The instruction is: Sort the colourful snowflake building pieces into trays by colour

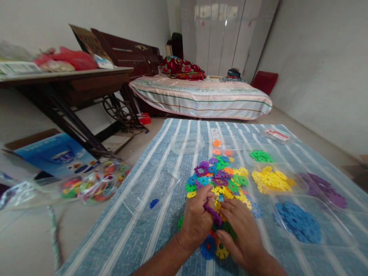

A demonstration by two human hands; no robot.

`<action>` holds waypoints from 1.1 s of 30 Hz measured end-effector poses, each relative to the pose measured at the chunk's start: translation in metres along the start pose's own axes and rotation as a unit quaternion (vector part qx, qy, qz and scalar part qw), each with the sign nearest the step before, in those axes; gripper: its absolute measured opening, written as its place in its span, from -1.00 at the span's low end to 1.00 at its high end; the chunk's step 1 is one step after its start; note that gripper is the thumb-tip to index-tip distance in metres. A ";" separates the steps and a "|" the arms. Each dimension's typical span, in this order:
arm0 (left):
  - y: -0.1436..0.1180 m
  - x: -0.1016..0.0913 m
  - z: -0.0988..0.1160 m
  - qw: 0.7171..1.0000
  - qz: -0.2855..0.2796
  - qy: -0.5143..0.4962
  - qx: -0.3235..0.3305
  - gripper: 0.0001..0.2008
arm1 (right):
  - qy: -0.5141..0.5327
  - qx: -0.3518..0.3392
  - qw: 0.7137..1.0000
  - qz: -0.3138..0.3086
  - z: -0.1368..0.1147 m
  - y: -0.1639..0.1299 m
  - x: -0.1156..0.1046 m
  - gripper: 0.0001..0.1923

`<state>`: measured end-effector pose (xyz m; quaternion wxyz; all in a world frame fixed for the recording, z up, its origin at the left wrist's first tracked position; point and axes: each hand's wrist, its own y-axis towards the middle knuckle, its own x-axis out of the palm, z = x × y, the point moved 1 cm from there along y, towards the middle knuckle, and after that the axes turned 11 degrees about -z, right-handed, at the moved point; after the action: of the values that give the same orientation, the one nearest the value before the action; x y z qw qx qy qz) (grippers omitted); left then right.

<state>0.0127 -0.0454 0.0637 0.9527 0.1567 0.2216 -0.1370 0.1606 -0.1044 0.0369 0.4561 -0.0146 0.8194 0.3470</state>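
Note:
My left hand [198, 214] is closed around purple notched plastic discs [212, 214], which stick out between its fingers and my right hand. My right hand [243, 226] lies low over the pile with its fingers stretched out, its thumb apart, and nothing visible in its grasp. Beneath and beyond both hands spreads a heap of mixed-colour discs [221, 178] in purple, blue, green, yellow and orange. Near my wrists lie a blue disc [208, 247] and a yellow disc [222, 250]. Part of the heap is hidden under my palms.
Right of the heap, see-through boxes hold green discs [261, 156], yellow discs [271, 180], purple discs [323, 189] and blue discs [299, 222]. Behind it, orange discs [217, 143] lie by a transparent tray [187, 144]. Leftward, a plastic box [138, 193] stands near the striped cloth's edge.

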 end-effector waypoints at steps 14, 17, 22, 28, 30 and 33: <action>-0.004 -0.002 0.005 0.994 -0.001 0.088 0.070 -0.68 | 0.082 0.136 0.986 0.052 0.014 0.001 -0.003 -0.78; 0.005 -0.012 -0.010 0.986 0.048 0.150 0.062 -0.72 | 0.077 0.163 0.982 0.052 0.019 -0.001 -0.003 -0.76; 0.017 -0.022 -0.043 0.956 0.067 0.284 0.018 -0.66 | 0.076 0.180 0.978 0.067 0.026 -0.004 0.001 -0.76; 0.014 -0.014 -0.046 0.961 0.005 0.277 -0.005 -0.63 | 0.070 0.176 0.980 0.062 0.028 -0.007 0.002 -0.77; 0.012 -0.012 -0.040 0.970 0.002 0.245 0.010 -0.61 | 0.071 0.174 0.980 0.062 0.028 -0.006 0.001 -0.78; 0.010 -0.012 -0.036 0.978 0.004 0.208 0.016 -0.61 | 0.072 0.174 0.980 0.064 0.028 -0.004 -0.001 -0.79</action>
<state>-0.0080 -0.0214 0.0406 0.8837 0.1980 0.4117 -0.1013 0.1835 -0.0913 0.0253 0.3681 0.0923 0.8973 0.2255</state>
